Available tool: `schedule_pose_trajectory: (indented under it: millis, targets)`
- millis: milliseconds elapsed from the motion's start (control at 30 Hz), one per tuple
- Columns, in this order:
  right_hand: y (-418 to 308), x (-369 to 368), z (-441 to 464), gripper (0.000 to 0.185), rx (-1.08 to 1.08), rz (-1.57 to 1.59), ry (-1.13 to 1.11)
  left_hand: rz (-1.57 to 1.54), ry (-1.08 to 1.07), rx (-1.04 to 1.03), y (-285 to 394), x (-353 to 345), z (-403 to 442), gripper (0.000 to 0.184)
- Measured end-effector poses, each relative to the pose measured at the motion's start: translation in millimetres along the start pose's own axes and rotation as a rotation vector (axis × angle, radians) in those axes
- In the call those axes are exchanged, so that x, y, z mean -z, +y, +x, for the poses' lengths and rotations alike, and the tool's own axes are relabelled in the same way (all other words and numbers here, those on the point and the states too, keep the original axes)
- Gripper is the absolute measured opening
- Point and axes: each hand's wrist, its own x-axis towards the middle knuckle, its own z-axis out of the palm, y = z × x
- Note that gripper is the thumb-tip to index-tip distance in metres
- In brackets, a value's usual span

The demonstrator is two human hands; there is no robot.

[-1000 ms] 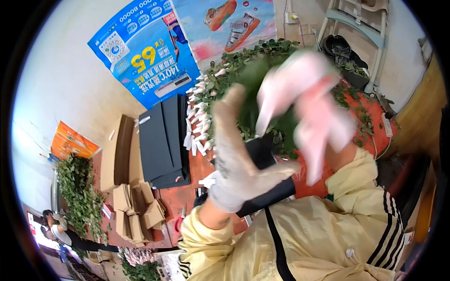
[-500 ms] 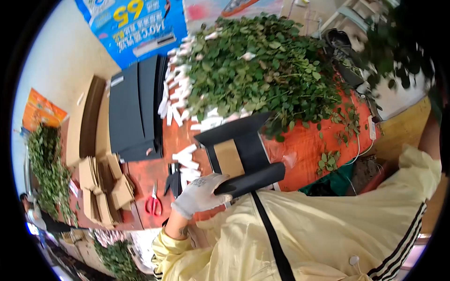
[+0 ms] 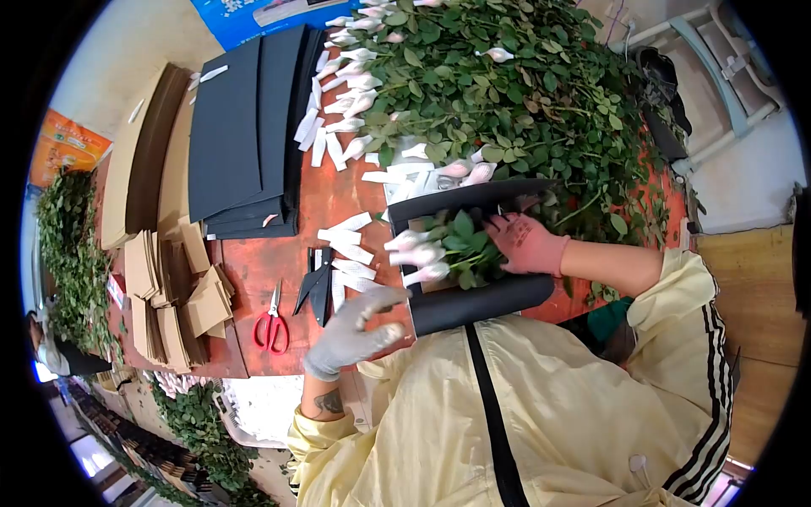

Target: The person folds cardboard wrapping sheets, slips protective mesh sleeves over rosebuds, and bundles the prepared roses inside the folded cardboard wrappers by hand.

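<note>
In a pink glove, my right hand [image 3: 525,242] is closed round the leafy stems of a few roses [image 3: 460,245]. Their white-wrapped heads [image 3: 416,255] point left, and they lie in an unfolded black wrapper [image 3: 481,306] near my body. My left hand [image 3: 353,331], in a grey-white glove, is just left of the wrapper with its fingers apart and nothing in them. Beside it are a black stapler-like tool [image 3: 317,283], white strips [image 3: 348,241] and red-handled scissors [image 3: 270,329].
A large heap of leafy roses [image 3: 515,93] covers the back of the red table [image 3: 253,258]. Black sheets [image 3: 236,127], long cardboard pieces [image 3: 139,160] and small cardboard pieces [image 3: 173,296] are at the left. A folding metal frame [image 3: 718,76] stands at the back right.
My right hand has come back from the far right and laid roses in the wrapper. My left hand has let go of the wrapper's edge and opened. The view has shifted.
</note>
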Motion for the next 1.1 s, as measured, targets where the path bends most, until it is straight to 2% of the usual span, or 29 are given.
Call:
schedule_pose_trajectory:
  millis: [67,100,167,200,233,267,300,367,433,467,500,567,633,700,800,833,900,933,967,1033,1100]
  targets:
    - [2.8,-9.9,-3.9,0.071,0.021,0.035,-0.074,-0.027,0.249,-0.016,2.5,-2.1,7.6,0.041]
    - [4.1,-7.6,-5.6,0.078,0.047,0.055,-0.131,-0.039,0.241,-0.003,1.3,-4.6,17.1,0.041]
    - [12.2,16.6,-16.2,0.072,0.065,0.111,-0.155,0.464,0.342,-0.243,-1.0,-7.3,36.1,0.043]
    - [16.8,35.7,-18.0,0.071,0.052,0.178,-0.184,0.544,0.337,-0.305,-8.3,-8.0,48.9,0.043]
    - [19.6,42.4,-19.7,0.070,0.036,0.245,-0.213,0.641,0.327,-0.295,-10.8,-11.8,59.5,0.043]
    - [23.7,24.4,-22.5,0.067,0.078,0.098,-0.013,0.715,0.302,-0.265,-15.5,-14.6,69.6,0.045]
    - [25.4,10.5,-23.5,0.067,0.073,0.108,-0.019,0.792,0.276,-0.240,-22.4,-16.8,79.6,0.046]
    - [26.2,-7.6,-26.8,0.063,0.067,0.006,-0.009,0.789,0.231,-0.243,-36.4,-14.2,93.8,0.048]
    - [29.3,-9.9,-29.1,0.060,0.028,0.044,-0.049,0.767,0.172,-0.301,-40.7,-3.4,101.9,0.047]
    - [30.3,-9.3,-30.1,0.058,-0.006,0.075,-0.087,0.595,0.205,-0.282,-47.6,2.5,103.8,0.043]
    - [33.8,-9.2,-35.6,0.058,0.000,0.077,-0.091,0.592,0.206,-0.275,-52.5,4.7,105.3,0.043]
    - [44.7,-5.0,-58.0,0.053,-0.024,0.028,0.170,0.498,0.170,-0.219,-53.1,9.2,107.8,0.042]
    - [54.3,11.9,-75.7,0.049,-0.039,0.042,0.196,0.531,0.155,-0.230,-60.0,10.2,106.1,0.045]
    - [66.0,20.8,-89.2,0.047,-0.111,0.136,0.253,0.398,0.169,-0.105,-54.5,9.7,101.1,0.052]
    - [79.1,20.8,-102.5,0.046,-0.160,0.206,0.399,0.215,0.129,-0.102,-68.0,8.5,96.5,0.056]
    - [72.7,17.0,-96.2,0.046,-0.162,0.212,0.402,0.220,0.125,-0.100,-69.1,7.8,94.3,0.056]
    - [55.2,5.3,-77.9,0.044,-0.239,0.034,0.315,0.434,0.027,-0.043,-65.8,5.7,91.9,0.057]
    - [56.4,-28.1,-67.1,0.043,-0.177,-0.089,0.298,0.447,-0.007,-0.006,-72.9,3.9,91.1,0.056]
    - [50.9,-41.6,-52.1,0.041,-0.135,-0.107,0.401,0.389,-0.008,0.001,-66.6,0.1,91.3,0.054]
    - [44.4,-33.9,-17.7,0.045,-0.299,0.164,-0.031,0.461,0.078,-0.102,-67.7,-7.0,90.7,0.047]
    - [38.7,-29.8,-21.0,0.046,-0.276,0.079,0.063,0.507,0.148,-0.099,-65.7,-17.2,90.9,0.043]
